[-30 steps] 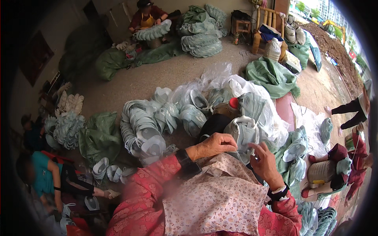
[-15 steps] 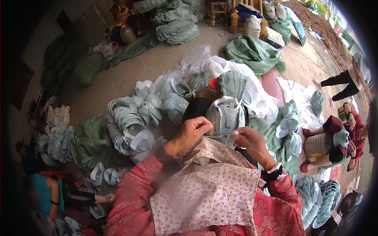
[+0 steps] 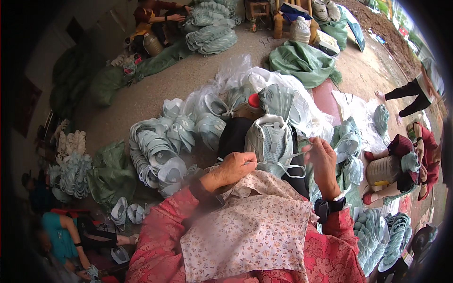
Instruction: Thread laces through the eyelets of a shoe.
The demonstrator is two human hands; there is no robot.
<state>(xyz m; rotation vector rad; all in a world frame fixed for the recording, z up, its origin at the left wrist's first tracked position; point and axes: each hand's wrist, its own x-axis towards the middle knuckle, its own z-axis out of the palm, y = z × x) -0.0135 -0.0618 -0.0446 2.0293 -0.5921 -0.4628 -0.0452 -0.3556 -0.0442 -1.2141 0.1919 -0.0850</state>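
A pale grey-green shoe upper (image 3: pixel 271 146) rests over my dark-trousered legs, above a flowered cloth (image 3: pixel 250 217) on my lap. A flat pale shoelace (image 3: pixel 295 156) runs across its lower end and forms a loop there. My left hand (image 3: pixel 232 169) is closed at the left of the upper, pinching the lace by its left part. Out to the right, my right hand (image 3: pixel 322 162) is raised with thumb and fingers pressed together on the other lace end, which is pulled fairly straight. A red-capped bottle (image 3: pixel 254 101) stands behind the upper.
Stacked shoe uppers (image 3: pixel 146 144) and clear plastic sheeting (image 3: pixel 311 113) surround my knees. A green sack (image 3: pixel 302 63) lies beyond. Co-workers sit at the lower left in a teal shirt (image 3: pixel 59 231), at the far left, and at right in red (image 3: pixel 428 158).
My right hand has moved right and up, drawing the lace out from the upper. My left hand has shifted slightly down. Co-workers' arms at left have moved.
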